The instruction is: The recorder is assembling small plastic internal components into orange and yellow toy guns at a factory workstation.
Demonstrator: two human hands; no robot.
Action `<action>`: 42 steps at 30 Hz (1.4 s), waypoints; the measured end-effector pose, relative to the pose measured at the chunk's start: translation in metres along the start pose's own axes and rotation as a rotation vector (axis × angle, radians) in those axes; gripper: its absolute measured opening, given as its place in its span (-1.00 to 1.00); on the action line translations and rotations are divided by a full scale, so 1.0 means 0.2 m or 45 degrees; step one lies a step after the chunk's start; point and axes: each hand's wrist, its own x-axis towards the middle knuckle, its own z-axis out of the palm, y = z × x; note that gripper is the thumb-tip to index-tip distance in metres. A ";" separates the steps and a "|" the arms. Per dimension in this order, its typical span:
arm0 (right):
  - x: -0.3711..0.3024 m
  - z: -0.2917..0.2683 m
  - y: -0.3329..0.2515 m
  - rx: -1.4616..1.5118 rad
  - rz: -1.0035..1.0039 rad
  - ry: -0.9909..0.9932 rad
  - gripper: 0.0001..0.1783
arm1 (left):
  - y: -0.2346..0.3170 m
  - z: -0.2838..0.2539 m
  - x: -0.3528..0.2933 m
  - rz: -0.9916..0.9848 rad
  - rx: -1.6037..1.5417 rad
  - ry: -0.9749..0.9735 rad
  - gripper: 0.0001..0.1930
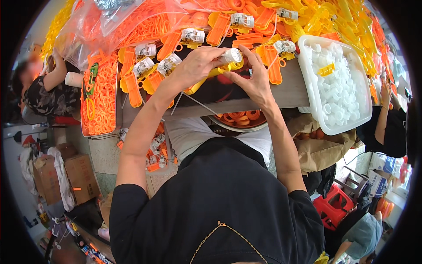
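Grip: I have the left hand clamped on the unit, a yellow shell with a white drum at its end, from its left side. The thumb and forefinger of the right hand stand apart and curve around the drum end; I cannot tell whether they press on it.

Position: the unit is at upper centre of the frame, raised above the table, drum face visible.

Procedure. I judge the step to be seating the drum in the shell.
1. Let the left hand carry the unit; use the right for alignment only.
2. Square the drum to the shell before applying force.
3. Press evenly with thumb and forefinger. A tilted push could pinch the shell edge.
4. Leave the drum face uncovered so that I can check its seat.

Surroundings: similar units with orange flaps lie left of, above and right of the hands. Set nothing down on their white strips. Farther out, a tray of orange rings stands at left, with a green cutter on top. At right, a white tub holds white caps.
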 end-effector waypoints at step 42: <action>-0.14 0.08 0.08 -0.656 -0.195 -0.170 -0.26 | 0.06 0.23 -0.30 -0.191 0.237 0.221 -0.72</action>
